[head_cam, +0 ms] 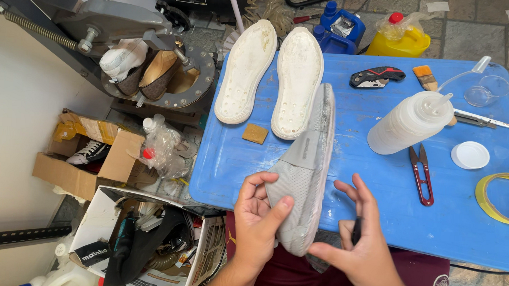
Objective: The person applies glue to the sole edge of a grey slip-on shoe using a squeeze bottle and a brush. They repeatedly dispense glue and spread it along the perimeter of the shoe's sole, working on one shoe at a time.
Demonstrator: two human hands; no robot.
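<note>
Your right hand (pixel 359 242) sits lowest, fingers loosely curled and part spread, thumb tip against the toe of the grey shoe (pixel 305 178), with a small dark tool (pixel 356 230) tucked in the palm. Your left hand (pixel 258 216) grips the shoe's knit upper, thumb pressed across it and fingers curled behind. You hold the shoe on its side above the near edge of the blue table (pixel 378 164), its bare, glue-stained bottom facing right. Beyond it, two white soles (pixel 274 70) lie side by side, with a tan sponge (pixel 255 133) just in front of them. To the right lie a squeeze bottle (pixel 408 123), red snips (pixel 422 172), a white lid (pixel 470 155), a tape roll (pixel 498 198), a brush (pixel 426 77) and a utility knife (pixel 376 76).
</note>
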